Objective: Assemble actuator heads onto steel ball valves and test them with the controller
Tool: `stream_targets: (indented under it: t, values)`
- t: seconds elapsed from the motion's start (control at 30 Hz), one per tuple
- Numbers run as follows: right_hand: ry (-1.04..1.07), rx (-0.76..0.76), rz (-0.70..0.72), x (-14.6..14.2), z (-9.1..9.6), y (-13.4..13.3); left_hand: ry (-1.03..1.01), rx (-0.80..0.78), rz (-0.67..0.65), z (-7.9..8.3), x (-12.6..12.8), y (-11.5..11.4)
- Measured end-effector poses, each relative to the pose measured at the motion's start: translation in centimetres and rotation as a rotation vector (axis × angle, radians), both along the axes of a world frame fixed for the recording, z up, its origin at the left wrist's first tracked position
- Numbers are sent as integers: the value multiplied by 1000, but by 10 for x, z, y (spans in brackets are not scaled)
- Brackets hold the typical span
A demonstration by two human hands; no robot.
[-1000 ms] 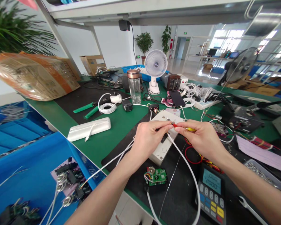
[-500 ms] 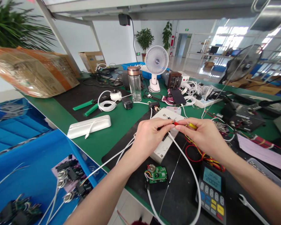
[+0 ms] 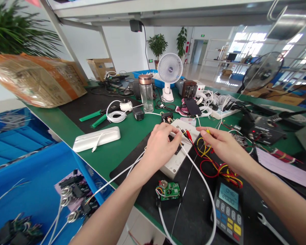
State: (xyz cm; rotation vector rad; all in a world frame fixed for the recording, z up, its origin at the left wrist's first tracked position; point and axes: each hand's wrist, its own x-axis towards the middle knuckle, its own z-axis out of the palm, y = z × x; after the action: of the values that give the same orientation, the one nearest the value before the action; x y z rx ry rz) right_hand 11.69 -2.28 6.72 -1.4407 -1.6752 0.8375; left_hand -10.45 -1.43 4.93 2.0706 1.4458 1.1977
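My left hand (image 3: 163, 144) is closed in a pinch at the end of a white cable (image 3: 205, 182), above a beige box (image 3: 175, 165); its fingertips partly hide the thin wires there. A red clip (image 3: 189, 135) and a black clip (image 3: 183, 132) lie at the box, close by those fingertips. To the right, my right hand (image 3: 224, 141) pinches a yellow clip (image 3: 207, 132) with its yellow lead hanging below. Red and yellow leads (image 3: 223, 167) run down to a handheld meter (image 3: 229, 211) with a lit display. Nearer me lies a green circuit board (image 3: 171, 191) on the black mat.
A white desk fan (image 3: 170, 69), a glass bottle (image 3: 147, 95) and a phone (image 3: 192, 106) stand or lie behind. A white case (image 3: 97, 139) is at the left edge, above a blue bin (image 3: 48, 166) of parts. A wrench (image 3: 272, 226) lies at the right.
My hands have moved apart. My right hand has let go of the red clip and shifted right with the yellow clip. The red and black clips now show. The meter reading differs.
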Motion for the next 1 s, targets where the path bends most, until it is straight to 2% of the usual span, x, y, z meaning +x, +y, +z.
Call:
stream_targets:
  t: [0.2, 0.37, 0.57, 0.77, 1.0]
  values:
    - [97, -57, 76, -10, -2, 11, -83, -77, -119, -1, -7, 6]
    - [205, -120, 152, -21, -6, 21, -161, -116, -154, -5, -8, 9]
    - [289, -170, 248, -22, -3, 18, -235, -156, -246, -4, -11, 9]
    - [327, -166, 277, -22, 0, 13, -286, -203, -352, -1, -14, 10]
    - [352, -164, 287, -20, -2, 10, -322, -240, -371, 0, -18, 12]
